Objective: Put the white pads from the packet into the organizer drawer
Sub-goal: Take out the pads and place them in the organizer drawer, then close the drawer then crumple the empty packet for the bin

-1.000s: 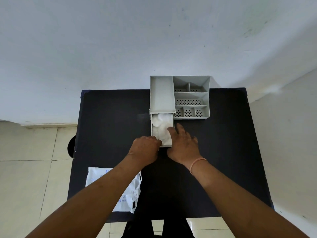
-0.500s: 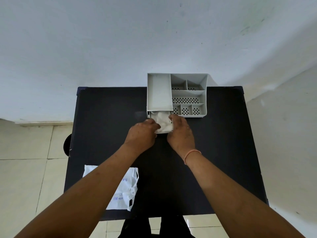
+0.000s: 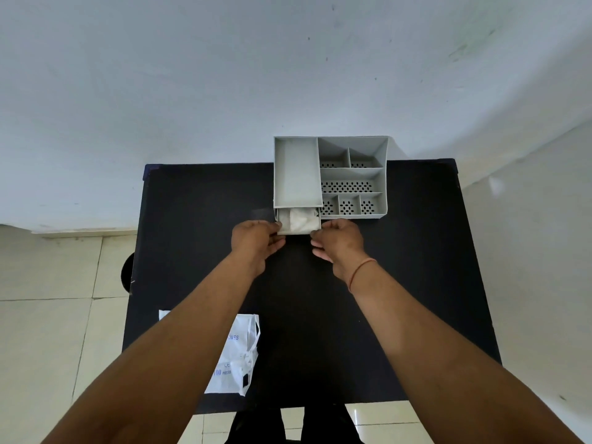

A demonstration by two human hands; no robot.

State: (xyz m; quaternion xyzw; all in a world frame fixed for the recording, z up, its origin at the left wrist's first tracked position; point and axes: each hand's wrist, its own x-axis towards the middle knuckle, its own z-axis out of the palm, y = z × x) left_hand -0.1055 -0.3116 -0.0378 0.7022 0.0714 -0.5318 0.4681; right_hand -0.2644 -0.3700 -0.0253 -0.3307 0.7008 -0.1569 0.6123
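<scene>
A grey organizer stands at the far edge of the black table. Its drawer sticks out a short way from the lower left front, with white pads lying inside. My left hand pinches the drawer's front left corner. My right hand touches the drawer's front right corner, fingers curled. The white packet lies flat near the table's front left edge, partly under my left forearm.
The organizer's top has a long tray on the left and several perforated compartments on the right. A white wall rises behind the table. Tiled floor shows to the left, with a dark round object by the table's left edge.
The drawer has slid back into the organizer, from far out to only a short way out. Both hands moved away from me with it.
</scene>
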